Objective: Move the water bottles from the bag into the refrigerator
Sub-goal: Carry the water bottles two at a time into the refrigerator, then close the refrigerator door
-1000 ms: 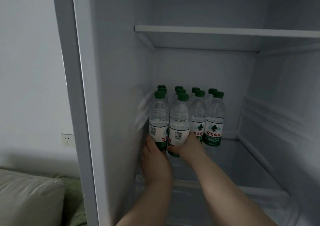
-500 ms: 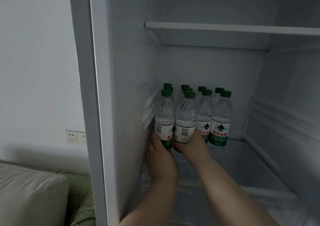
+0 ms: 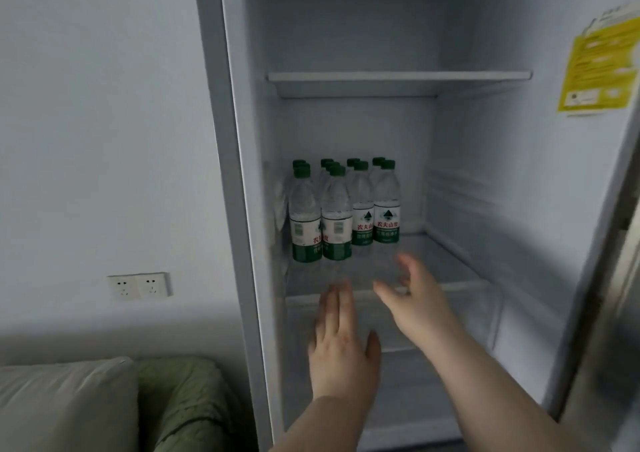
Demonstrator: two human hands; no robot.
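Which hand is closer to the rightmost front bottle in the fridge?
Right. The right hand is open just below and right of the rightmost front bottle, not touching it; the left hand, also open, is lower and further left.

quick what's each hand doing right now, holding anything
Left hand: open, fingers straight, holding nothing.
Right hand: open, fingers spread, holding nothing, short of the water bottles.
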